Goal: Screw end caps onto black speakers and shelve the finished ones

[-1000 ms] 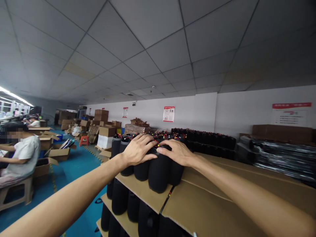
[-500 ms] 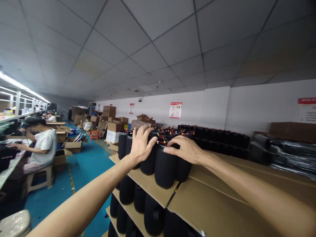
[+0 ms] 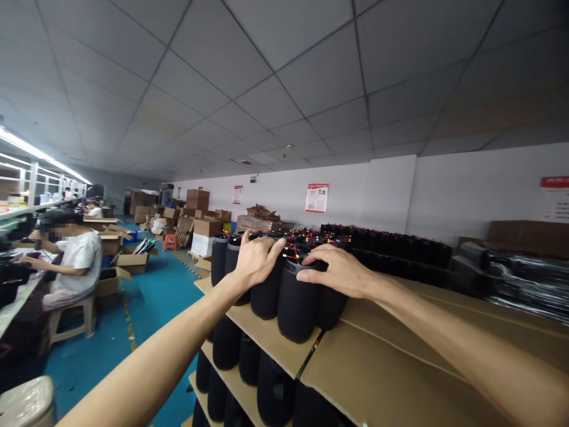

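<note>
Several black fabric-covered cylinders with wires on top stand upright in rows on a cardboard sheet (image 3: 382,344). My left hand (image 3: 258,261) lies over the top of one black cylinder (image 3: 265,299), its fingers bent round the far side and its thumb stretched to the right. The fingertips are partly hidden. My right hand (image 3: 335,270) is at the rim of the front black cylinder (image 3: 297,311), thumb on the near edge and fingers curled behind it. Red, black and yellow wires (image 3: 293,255) stick out between the hands.
More black cylinders (image 3: 271,388) stand on layers below, separated by cardboard. Further rows (image 3: 395,252) are at the back right, beside plastic-wrapped stock (image 3: 528,284). On the left a person (image 3: 80,252) sits at a bench. Cardboard boxes (image 3: 133,261) line the blue floor (image 3: 155,302).
My left hand has lowered slightly and its fingers have bent more. My right fingers have shifted a little, showing more of the front cylinder's grey rim. The seated person's arm has risen.
</note>
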Available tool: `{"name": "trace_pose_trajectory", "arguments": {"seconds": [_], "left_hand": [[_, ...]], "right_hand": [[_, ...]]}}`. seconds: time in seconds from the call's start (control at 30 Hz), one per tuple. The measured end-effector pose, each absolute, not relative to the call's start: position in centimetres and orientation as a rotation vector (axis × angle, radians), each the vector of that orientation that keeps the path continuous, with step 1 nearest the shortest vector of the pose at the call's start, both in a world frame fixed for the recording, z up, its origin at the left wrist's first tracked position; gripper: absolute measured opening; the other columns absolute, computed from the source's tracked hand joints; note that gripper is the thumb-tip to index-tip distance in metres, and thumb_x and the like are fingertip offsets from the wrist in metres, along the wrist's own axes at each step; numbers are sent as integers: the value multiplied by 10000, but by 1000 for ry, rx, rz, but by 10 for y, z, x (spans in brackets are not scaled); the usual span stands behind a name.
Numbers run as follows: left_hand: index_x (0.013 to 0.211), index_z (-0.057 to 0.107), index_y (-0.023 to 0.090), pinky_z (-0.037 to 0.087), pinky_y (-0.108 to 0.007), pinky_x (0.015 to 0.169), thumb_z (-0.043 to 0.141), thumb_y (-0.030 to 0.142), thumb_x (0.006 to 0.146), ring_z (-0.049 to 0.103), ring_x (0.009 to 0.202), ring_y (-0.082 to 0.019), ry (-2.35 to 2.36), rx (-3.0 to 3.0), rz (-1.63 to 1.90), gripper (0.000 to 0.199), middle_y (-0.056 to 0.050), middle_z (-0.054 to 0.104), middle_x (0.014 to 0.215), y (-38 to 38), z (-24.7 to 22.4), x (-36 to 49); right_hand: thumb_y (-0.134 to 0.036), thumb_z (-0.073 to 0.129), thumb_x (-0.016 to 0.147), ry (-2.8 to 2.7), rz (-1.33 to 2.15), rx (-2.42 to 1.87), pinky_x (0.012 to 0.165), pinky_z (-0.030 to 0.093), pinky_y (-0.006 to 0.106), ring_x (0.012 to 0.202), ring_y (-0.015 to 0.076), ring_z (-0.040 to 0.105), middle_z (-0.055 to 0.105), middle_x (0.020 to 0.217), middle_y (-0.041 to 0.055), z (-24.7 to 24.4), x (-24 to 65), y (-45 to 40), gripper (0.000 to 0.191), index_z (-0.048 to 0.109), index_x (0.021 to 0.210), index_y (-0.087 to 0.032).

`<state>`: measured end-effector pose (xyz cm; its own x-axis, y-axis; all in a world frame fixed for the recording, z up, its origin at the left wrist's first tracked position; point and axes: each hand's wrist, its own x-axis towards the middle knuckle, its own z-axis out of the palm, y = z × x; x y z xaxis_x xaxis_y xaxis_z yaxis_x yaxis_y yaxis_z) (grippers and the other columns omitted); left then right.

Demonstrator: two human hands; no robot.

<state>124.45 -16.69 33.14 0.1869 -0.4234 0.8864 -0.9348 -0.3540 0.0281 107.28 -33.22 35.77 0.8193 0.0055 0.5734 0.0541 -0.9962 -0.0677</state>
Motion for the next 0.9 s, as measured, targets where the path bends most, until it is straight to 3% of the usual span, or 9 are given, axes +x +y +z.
{"name": "trace_pose_trajectory", "arguments": {"seconds": [0.1, 0.17, 0.23, 0.3, 0.37, 0.5, 0.67, 0.8, 0.9], "left_hand": [[893, 694, 183, 346, -605, 1182, 414, 433, 1113, 748, 975, -261, -1284, 1852, 1134, 435, -61, 790, 921, -160, 327, 1247], [1093, 675, 168, 290, -661, 1199, 355, 450, 1114, 709, 1159, -320, -1264, 1813, 1167, 427, -150, 776, 1163, -156, 323, 1247], [1346, 573, 135, 226, -679, 1231, 352, 500, 1095, 548, 1412, -370, -1306, 1757, 1208, 495, -236, 614, 1480, -152, 318, 1243], [1486, 475, 144, 162, -630, 1286, 466, 608, 1024, 375, 1551, -370, -1467, 1703, 1235, 655, -221, 448, 1646, -150, 314, 1235], [1503, 475, 189, 150, -562, 1314, 592, 661, 944, 391, 1548, -342, -1646, 1665, 1228, 741, -171, 495, 1629, -151, 311, 1225], [1368, 556, 205, 210, -576, 1282, 592, 591, 988, 603, 1356, -305, -1719, 1640, 1190, 543, -146, 692, 1398, -157, 308, 1211], [1267, 574, 182, 306, -589, 1220, 606, 554, 989, 634, 1290, -322, -1717, 1608, 1205, 466, -167, 696, 1345, -159, 308, 1214], [1240, 581, 171, 381, -568, 1151, 620, 519, 988, 648, 1260, -337, -1728, 1584, 1232, 431, -170, 702, 1322, -158, 308, 1216], [1235, 583, 162, 397, -581, 1118, 627, 493, 988, 655, 1246, -355, -1725, 1575, 1243, 415, -174, 707, 1308, -158, 308, 1216]], "right_hand": [[-714, 682, 886, -110, -927, -2941, 1024, 497, 460, 1162, 302, 667, 740, 1217, 100, 358, 1075, -331, 513, 786, 1121, -270], [-707, 647, 918, -166, -964, -2939, 1053, 472, 462, 1196, 298, 650, 739, 1247, 80, 356, 1075, -330, 487, 775, 1095, -271], [-697, 597, 956, -215, -992, -2930, 1072, 455, 466, 1223, 295, 636, 736, 1266, 71, 355, 1075, -329, 479, 757, 1088, -265], [-685, 530, 997, -232, -1012, -2909, 1069, 460, 467, 1222, 290, 640, 726, 1289, 85, 355, 1075, -327, 505, 725, 1161, -249], [-652, 449, 1043, -233, -1028, -2881, 1079, 461, 441, 1233, 268, 639, 709, 1324, 87, 357, 1075, -327, 513, 687, 1236, -240], [-554, 329, 1100, -122, -1091, -2824, 1131, 431, 418, 1300, 239, 602, 669, 1395, 80, 365, 1073, -336, 484, 639, 1307, -245], [-631, 578, 980, 97, -975, -2831, 1155, 418, 555, 1363, 356, 564, 584, 1503, 172, 358, 1052, -360, 623, 590, 1417, -186], [-537, 764, 865, 146, -903, -2802, 1190, 410, 499, 1437, 327, 513, 494, 1602, 155, 349, 1041, -370, 820, 464, 1544, -190], [-468, 808, 824, 232, -966, -2755, 1145, 456, 487, 1392, 322, 558, 535, 1565, 164, 354, 1043, -371, 880, 425, 1560, -175]]}}
